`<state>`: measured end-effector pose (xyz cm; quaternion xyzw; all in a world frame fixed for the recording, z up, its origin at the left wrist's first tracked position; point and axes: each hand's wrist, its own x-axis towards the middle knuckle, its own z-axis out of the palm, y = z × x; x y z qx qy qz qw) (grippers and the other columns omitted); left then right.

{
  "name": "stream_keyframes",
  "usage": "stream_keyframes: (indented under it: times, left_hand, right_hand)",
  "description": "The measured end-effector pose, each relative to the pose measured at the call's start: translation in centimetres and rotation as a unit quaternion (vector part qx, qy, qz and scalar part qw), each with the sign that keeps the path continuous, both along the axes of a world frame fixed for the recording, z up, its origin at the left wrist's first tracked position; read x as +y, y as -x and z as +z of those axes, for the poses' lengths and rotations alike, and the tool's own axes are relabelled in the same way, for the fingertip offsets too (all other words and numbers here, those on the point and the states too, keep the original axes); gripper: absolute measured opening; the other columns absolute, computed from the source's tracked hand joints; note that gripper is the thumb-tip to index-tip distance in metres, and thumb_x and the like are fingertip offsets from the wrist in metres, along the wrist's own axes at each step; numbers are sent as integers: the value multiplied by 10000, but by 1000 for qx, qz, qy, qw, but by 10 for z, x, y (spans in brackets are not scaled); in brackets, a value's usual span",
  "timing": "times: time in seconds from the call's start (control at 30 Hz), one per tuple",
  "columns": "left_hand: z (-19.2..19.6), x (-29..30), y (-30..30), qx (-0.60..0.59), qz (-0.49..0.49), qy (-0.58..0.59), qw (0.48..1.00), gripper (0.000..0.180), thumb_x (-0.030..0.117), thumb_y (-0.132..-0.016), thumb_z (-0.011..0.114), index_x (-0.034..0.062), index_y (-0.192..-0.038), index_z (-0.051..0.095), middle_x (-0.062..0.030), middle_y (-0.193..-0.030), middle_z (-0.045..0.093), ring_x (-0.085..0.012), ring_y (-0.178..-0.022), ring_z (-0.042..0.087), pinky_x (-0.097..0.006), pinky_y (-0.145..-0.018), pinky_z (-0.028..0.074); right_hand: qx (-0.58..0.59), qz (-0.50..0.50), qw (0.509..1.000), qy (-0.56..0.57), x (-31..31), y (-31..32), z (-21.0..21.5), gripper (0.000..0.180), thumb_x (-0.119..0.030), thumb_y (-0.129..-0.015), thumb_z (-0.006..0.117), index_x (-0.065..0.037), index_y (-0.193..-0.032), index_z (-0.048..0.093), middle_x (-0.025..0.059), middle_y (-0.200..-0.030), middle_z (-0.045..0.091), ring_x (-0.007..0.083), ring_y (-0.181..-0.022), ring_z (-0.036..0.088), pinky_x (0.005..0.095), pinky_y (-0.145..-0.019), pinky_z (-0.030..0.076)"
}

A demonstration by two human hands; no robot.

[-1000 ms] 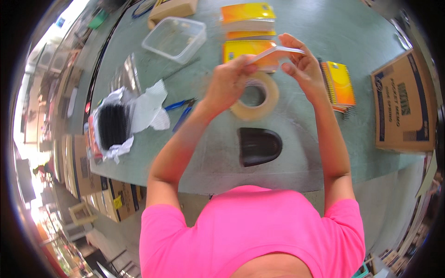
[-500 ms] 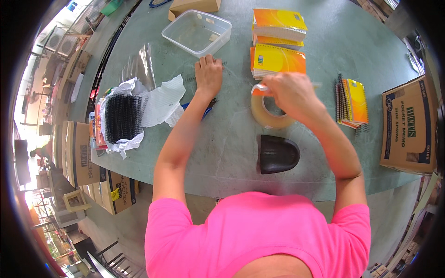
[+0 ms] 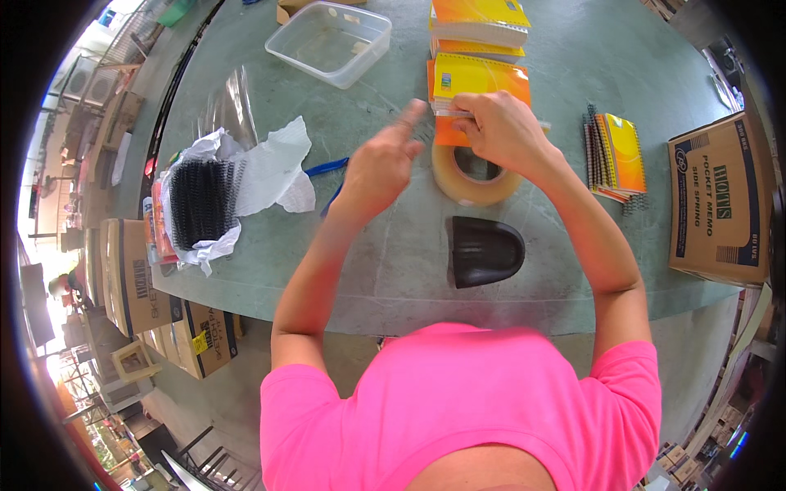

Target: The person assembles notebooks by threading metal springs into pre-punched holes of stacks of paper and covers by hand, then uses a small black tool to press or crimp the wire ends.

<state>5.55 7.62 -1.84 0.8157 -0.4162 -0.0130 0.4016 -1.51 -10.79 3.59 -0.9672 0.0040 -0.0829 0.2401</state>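
Note:
My right hand (image 3: 503, 129) is closed on a small orange notepad (image 3: 452, 131), pinched between thumb and fingers above a roll of clear tape (image 3: 479, 190). My left hand (image 3: 381, 164) hangs just left of it, index finger stretched toward the notepad and slightly blurred; nothing shows clearly in its fingers. Under the left wrist lies a blue-handled tool (image 3: 327, 167), its head hidden by the hand. Behind my right hand stand stacks of yellow-orange notepads (image 3: 483, 78). A black rounded block (image 3: 487, 252) sits in front of the tape.
At left, black spiral coils (image 3: 201, 204) lie in torn white paper (image 3: 278, 164). A clear plastic tub (image 3: 332, 45) stands at the back. Coil-bound notepads (image 3: 622, 155) lie on the right beside a cardboard box (image 3: 716, 200). More boxes (image 3: 139, 278) stand left of the table.
My left hand has left the table near the tub and come right, toward the notepad. My right hand has lifted the notepad slightly away from the tape. The whole view has shifted a little.

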Motion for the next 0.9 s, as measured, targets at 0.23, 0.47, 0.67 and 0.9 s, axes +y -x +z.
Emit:
stream_keyframes:
  times: [0.23,0.47,0.67,0.9]
  left_hand:
    - [26,-4,15,116,33,80,990,210,173,-860,638,6,-987,624,-81,-756,649,-111,-661,593,-243,-626,468]
    - [21,-5,19,111,39,87,989,197,206,-885,615,11,-898,639,-30,-657,612,-62,-599,537,-216,-567,433]
    - [27,-7,16,170,87,42,981,216,213,-915,559,13,-879,634,-48,-627,601,-81,-576,545,-233,-544,427]
    - [13,-12,15,-35,77,150,985,226,246,-911,568,33,-892,642,-49,-656,612,-75,-571,548,-230,-528,434]
  right_hand:
    - [-76,13,997,-23,-8,5,-20,180,-118,-769,590,-97,-935,658,135,-771,653,321,-717,630,407,-623,485]
    - [-19,32,998,51,2,-1,-16,166,-200,-745,641,-114,-885,657,110,-767,659,296,-701,640,402,-605,487]
    - [-54,-19,996,68,15,1,-20,259,-374,-739,671,-127,-815,666,92,-712,651,284,-677,632,383,-585,477]
    - [-77,16,996,51,14,0,-23,183,-304,-759,652,-128,-805,662,87,-690,646,281,-654,629,384,-577,474]
